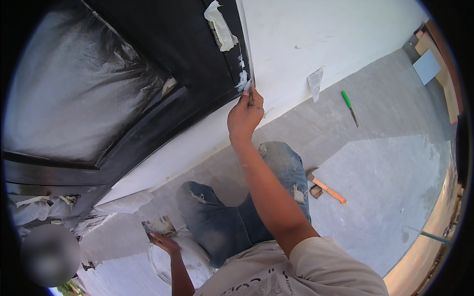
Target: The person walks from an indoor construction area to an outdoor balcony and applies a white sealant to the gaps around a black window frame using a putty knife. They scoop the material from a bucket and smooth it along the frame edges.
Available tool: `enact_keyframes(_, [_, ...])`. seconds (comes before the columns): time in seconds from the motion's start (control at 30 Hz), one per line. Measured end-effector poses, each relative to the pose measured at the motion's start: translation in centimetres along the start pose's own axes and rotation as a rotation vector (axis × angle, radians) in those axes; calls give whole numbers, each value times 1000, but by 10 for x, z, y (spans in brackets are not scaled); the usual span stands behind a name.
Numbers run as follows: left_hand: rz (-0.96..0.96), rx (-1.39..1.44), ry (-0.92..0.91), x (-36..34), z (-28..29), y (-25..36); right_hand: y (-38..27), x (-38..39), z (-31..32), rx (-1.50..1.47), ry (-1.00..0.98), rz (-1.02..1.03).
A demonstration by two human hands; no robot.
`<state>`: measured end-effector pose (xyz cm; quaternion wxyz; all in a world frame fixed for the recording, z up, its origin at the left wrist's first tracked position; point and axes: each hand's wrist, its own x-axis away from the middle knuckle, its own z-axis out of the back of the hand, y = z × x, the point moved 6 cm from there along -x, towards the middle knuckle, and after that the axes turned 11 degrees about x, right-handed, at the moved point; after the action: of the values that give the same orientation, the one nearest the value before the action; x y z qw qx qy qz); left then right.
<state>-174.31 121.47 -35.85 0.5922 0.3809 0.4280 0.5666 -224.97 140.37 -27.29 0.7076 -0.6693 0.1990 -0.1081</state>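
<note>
My right hand (246, 113) is raised to the lower corner of a black frame (182, 106). Its fingers pinch a small flat scraper (247, 85), mostly hidden behind the fingertips, whose blade touches the frame's edge. White putty (242, 76) is smeared along that edge, just below a hinge covered with masking tape (222, 27). Low on the left, my left hand (167, 243) grips a dark square putty plate (159, 226) by its edge, with pale smears on top. The plate is beside a round white bucket (180, 259), close to my knee.
Smeared plastic sheeting (74, 93) covers the panel inside the frame. A white wall (296, 39) meets the grey floor (276, 123). To the right lie a hammer (328, 188) with an orange handle, a green-handled tool (348, 104) and a paper scrap (315, 83).
</note>
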Motion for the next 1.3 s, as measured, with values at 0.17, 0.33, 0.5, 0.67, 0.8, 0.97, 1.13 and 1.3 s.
enact_keyframes(0.17, [-112,46,98,-2,-7,2,-1,15,5,88,-159,139])
enact_keyframes(0.33, [13,-7,89,-5,9,-17,5,-1,10,-74,-175,-29])
enact_keyframes(0.5, [-10,12,84,-8,7,-19,3,8,3,-8,-298,-63])
enact_keyframes(0.67, [-86,-84,120,-11,15,-37,18,0,11,-205,-267,-132])
enact_keyframes(0.8, [-292,-257,69,-4,3,20,26,-2,20,-213,-497,-140])
enact_keyframes(0.97, [-323,-238,9,-5,9,18,68,35,61,-42,-665,-222])
enact_keyframes(1.13, [-281,-201,-22,-4,10,11,112,95,80,213,-986,-225])
enact_keyframes(1.3, [-330,-242,8,-5,8,2,111,133,78,304,-1129,-173])
